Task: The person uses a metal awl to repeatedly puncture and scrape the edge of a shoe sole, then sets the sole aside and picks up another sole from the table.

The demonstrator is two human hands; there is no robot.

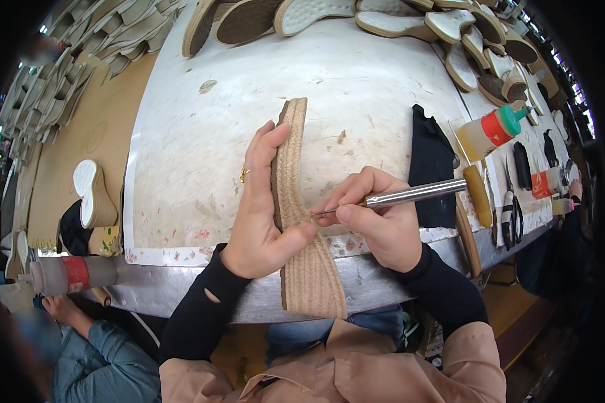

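so left hand (259, 225) has a woven tan wedge sole (291, 191) gripped over the table's near edge (383, 285), right hand (382, 227) pinching a metal-handled pick (417, 193), tip right at the weave

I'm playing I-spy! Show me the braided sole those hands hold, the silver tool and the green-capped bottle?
Braided sole (290, 178): head view, woven side.
Silver tool (417, 193): head view, metal handle.
Green-capped bottle (495, 127): head view, red band.

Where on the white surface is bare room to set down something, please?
Free patches: between the left hand and the left edge of the white surface, and between the braided sole and the black cloth, beyond the right hand. Crowded: the far edge, with soles, and the right side, with a green-capped bottle and pliers.
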